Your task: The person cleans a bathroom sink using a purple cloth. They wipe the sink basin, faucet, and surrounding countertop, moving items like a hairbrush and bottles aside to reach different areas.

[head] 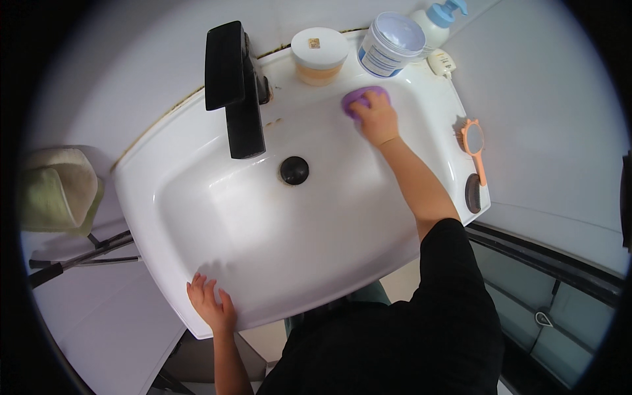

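Note:
My right hand (377, 120) presses a purple sponge or cloth (353, 101) against the upper right inner slope of the white washbasin (316, 237). My left hand (212, 303) holds nothing; its fingers are apart over the basin's front left rim. A black faucet (245, 123) reaches over the basin from the back, and a round black drain stopper (294, 171) sits near the middle of the bowl. Small brownish marks show on the slope beside the faucet.
Along the back ledge stand a white-lidded jar (320, 57), a white and blue tub (390, 47) and a pump bottle (434, 24). A small white device (441, 62), an orange hairbrush (474, 140) and a dark comb (473, 193) lie on the right rim. Cloths (64, 190) hang at left.

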`<state>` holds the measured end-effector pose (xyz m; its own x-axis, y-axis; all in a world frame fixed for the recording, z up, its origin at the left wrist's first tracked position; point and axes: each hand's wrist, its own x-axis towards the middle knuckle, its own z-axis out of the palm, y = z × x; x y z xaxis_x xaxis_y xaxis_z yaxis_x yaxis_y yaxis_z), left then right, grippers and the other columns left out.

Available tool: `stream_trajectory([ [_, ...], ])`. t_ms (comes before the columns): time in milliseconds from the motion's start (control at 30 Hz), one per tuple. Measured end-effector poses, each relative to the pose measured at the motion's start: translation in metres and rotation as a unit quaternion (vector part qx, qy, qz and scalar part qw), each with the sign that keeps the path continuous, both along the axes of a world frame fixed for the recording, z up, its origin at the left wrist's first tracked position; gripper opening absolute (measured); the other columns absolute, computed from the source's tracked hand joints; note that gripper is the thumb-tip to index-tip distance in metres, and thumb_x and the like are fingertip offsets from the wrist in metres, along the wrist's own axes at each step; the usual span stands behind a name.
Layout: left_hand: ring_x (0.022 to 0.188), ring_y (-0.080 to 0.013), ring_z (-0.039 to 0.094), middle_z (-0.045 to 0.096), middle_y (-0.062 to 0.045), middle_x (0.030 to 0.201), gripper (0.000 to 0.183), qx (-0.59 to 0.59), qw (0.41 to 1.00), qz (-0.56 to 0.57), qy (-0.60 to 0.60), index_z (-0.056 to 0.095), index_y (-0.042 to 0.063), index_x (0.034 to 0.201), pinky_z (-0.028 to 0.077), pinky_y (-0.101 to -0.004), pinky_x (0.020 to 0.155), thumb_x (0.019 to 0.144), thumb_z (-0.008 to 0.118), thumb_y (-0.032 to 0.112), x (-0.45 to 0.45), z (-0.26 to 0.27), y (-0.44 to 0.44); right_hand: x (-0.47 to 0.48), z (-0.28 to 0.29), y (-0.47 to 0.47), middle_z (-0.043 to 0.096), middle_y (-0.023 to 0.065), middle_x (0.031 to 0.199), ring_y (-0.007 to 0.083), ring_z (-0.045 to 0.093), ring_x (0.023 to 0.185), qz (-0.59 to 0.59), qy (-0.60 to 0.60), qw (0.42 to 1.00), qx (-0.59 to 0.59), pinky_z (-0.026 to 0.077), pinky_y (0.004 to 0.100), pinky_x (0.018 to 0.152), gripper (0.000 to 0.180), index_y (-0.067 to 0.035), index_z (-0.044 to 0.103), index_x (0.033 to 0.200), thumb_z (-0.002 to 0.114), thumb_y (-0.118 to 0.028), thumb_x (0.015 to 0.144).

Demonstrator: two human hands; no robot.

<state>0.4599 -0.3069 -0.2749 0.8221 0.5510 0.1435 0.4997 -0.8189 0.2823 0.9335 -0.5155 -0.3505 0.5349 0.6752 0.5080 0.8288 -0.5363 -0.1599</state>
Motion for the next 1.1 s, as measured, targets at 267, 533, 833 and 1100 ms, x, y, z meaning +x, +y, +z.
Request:
stream_trajectory([
  [267, 0.109, -0.0367, 0.048, 0.053, -0.017, 0.107, 0.022, -0.008, 1.0, 0.003, -0.005, 0.056, 0.002, 0.089, 0.027, -0.0551, 0.099, 0.067, 0.054, 0.005, 0.001, 0.002, -0.001, -0.006, 0.01, 0.015, 0.044, 0.0161, 0.113, 0.0376, 0.044, 0.101, -0.267, 0.038, 0.954, 0.134, 0.042, 0.0428, 0.083, 0.041, -0.016, 0.057, 0.097, 0.064, 0.001, 0.06],
  [533, 0.109, -0.0362, 0.048, 0.053, -0.016, 0.107, 0.023, 0.004, 1.0, 0.011, -0.007, 0.056, 0.002, 0.088, 0.027, -0.0542, 0.1, 0.066, 0.056, 0.006, 0.003, 0.001, -0.004, -0.007, -0.016, 0.014, 0.045, 0.0196, 0.108, 0.0405, 0.042, 0.1, -0.156, 0.049, 0.969, 0.183, 0.039, 0.0447, 0.084, 0.04, -0.014, 0.058, 0.094, 0.062, 0.003, 0.058],
  [833, 0.108, -0.0365, 0.048, 0.052, -0.016, 0.107, 0.019, 0.008, 1.0, 0.005, 0.004, 0.056, 0.002, 0.086, 0.026, -0.0529, 0.1, 0.067, 0.055, 0.006, 0.003, 0.004, -0.004, -0.069, -0.032, 0.053, 0.048, 0.0105, 0.107, 0.0332, 0.046, 0.097, 0.057, 0.116, 0.991, 0.035, 0.043, 0.04, 0.079, 0.032, -0.016, 0.064, 0.091, 0.06, -0.003, 0.063],
  [1100, 0.109, -0.0362, 0.047, 0.053, -0.015, 0.103, 0.016, -0.003, 1.0, 0.009, -0.013, 0.054, 0.003, 0.083, 0.025, -0.0523, 0.103, 0.067, 0.052, 0.006, 0.004, 0.004, -0.006, -0.023, -0.014, 0.002, 0.051, 0.0007, 0.106, 0.0228, 0.048, 0.097, 0.035, -0.03, 0.987, -0.151, 0.043, 0.0341, 0.072, 0.018, -0.016, 0.064, 0.086, 0.059, -0.013, 0.069],
])
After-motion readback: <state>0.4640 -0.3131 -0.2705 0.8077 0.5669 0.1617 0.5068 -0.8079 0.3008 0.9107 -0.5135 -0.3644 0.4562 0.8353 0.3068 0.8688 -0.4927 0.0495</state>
